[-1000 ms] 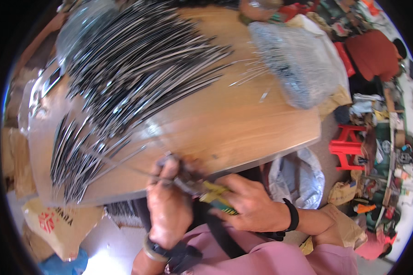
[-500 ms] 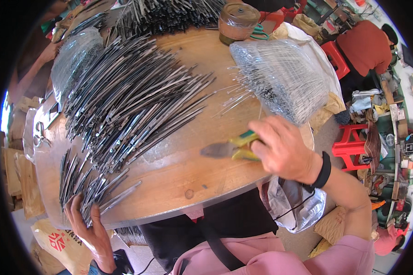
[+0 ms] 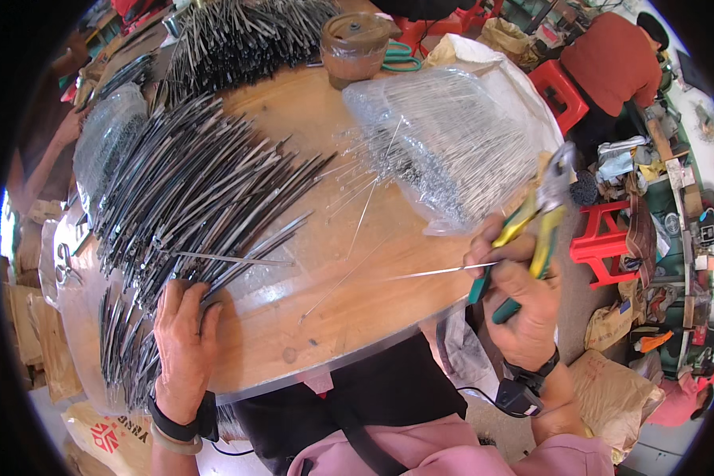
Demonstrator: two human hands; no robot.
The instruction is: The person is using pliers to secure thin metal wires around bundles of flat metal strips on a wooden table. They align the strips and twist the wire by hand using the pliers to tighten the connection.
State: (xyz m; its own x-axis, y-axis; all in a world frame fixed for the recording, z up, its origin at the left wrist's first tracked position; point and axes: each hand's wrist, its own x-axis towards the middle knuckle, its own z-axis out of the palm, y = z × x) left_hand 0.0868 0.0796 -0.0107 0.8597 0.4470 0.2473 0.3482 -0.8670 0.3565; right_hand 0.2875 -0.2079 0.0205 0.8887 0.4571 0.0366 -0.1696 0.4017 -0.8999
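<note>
My left hand [image 3: 184,341] reaches onto the near end of a large heap of dark metal strips [image 3: 194,182], its fingers and thumb curled over strip ends. Just beyond its fingertips, one lighter strip [image 3: 238,259] lies crosswise. A smaller bunch of strips [image 3: 119,341] is left of the hand. Over the table's right edge, my right hand [image 3: 520,305] grips pliers [image 3: 538,218] with green and yellow handles, jaws upward. A thin metal wire [image 3: 444,271] sticks out leftward from the same fingers. Thin loose wires [image 3: 360,220] lie on the tabletop between my hands.
A clear plastic bag of thin wires [image 3: 460,143] lies at the right of the wooden table [image 3: 254,349]. Behind are a brown taped jar [image 3: 355,51], green-handled scissors [image 3: 402,57] and another dark strip heap [image 3: 246,40]. Red stools [image 3: 599,246] and a seated person [image 3: 613,63] are rightward.
My right hand has moved right, turning the pliers jaws-up, and now also has a wire in its fingers. My left hand has shifted from the small bunch to the large heap. Loose wires now lie mid-table.
</note>
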